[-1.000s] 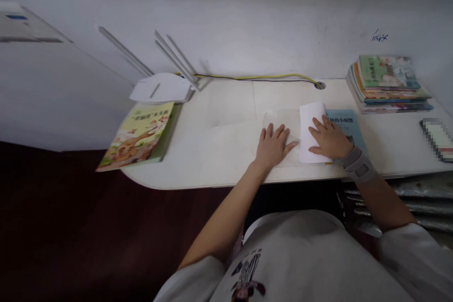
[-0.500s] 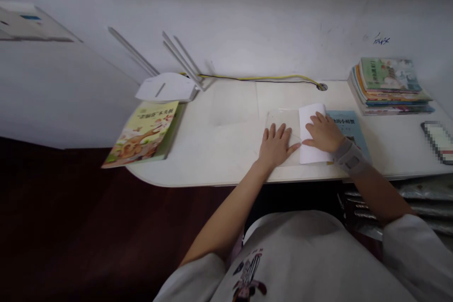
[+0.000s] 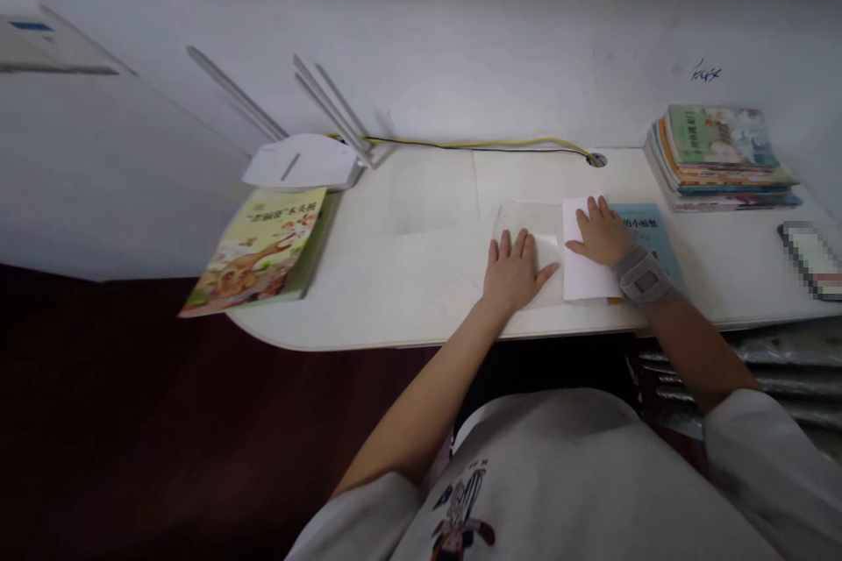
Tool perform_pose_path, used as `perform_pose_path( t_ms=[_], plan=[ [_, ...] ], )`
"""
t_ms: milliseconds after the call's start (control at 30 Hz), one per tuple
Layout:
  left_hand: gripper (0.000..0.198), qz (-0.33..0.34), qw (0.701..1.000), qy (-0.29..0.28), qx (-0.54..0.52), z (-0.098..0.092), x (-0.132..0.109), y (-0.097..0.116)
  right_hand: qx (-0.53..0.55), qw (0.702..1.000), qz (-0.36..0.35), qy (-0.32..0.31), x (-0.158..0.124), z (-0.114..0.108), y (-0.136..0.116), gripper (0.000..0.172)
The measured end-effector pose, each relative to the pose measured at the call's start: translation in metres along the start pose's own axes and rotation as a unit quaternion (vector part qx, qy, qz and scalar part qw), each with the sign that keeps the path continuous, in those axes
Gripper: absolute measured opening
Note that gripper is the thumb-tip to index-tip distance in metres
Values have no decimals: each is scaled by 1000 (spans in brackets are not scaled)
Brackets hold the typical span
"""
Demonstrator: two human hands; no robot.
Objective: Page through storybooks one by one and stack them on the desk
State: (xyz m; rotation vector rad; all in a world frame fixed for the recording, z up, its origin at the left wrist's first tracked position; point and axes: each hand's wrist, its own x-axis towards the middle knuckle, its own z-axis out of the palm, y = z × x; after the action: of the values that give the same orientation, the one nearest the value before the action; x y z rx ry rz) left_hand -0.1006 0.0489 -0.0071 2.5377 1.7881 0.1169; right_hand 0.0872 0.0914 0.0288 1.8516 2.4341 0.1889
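As we look down at the white desk, our left hand lies flat, fingers spread, on a clear plastic sheet near the desk's front edge. Just right of it, our right hand, also spread, rests on a white paper sheet, which lies just left of a blue book.

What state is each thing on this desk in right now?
Left hand: flat, palm down on the translucent sheet
Right hand: fingers spread, resting on the white paper
Wrist brace: strapped around right wrist
Blue book: closed, partly under the paper
Book stack: piled flat
Router: antennas raised
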Motion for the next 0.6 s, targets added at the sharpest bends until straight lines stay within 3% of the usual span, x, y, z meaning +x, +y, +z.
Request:
perform_pose_path(
  t_ms=[233,367,600],
  plan=[
    [82,19,999,-26,6,-11,0,-1,7,999,-17,32,-1,11,-10,61],
    [81,22,1000,-16,8,-18,18,3,11,999,-20,43,-1,12,-11,59],
    [74,34,999,-6,-19,-3,48,9,2,1000,-23,21,-2,5,-14,48]
  ],
)
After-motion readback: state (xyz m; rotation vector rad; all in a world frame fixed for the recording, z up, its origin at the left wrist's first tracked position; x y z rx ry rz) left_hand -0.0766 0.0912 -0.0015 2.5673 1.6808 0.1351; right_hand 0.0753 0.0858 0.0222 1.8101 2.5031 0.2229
